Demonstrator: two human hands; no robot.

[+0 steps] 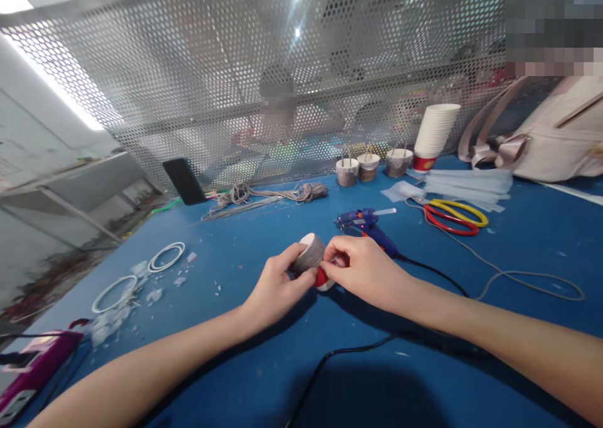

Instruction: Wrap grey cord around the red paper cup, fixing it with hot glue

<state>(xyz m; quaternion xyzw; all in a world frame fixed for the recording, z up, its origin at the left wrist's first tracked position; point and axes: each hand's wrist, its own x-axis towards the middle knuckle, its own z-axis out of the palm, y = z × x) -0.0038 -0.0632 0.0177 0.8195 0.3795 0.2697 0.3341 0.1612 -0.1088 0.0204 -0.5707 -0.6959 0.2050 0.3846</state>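
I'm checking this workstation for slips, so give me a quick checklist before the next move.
1. Left hand gripping the cord-wrapped cup: ok.
2. Right hand at the cup: ok; whether its fingertips pinch anything, cannot tell.
3. Cup wrapped all over: not ok, red and white show.
4. Glue gun loaded: ok, a glue stick juts from its back.
5. Glue gun hot: cannot tell.
6. Scissors clear of both hands: ok.

The worktop [264, 371] is blue. At its middle, a cup [307, 258] banded grey-brown, white inside, red below — beyond it, a blue glue gun [375, 232]. Far edge: white stacked cups [437, 129]; near-left corner: purple power strip [44, 366].
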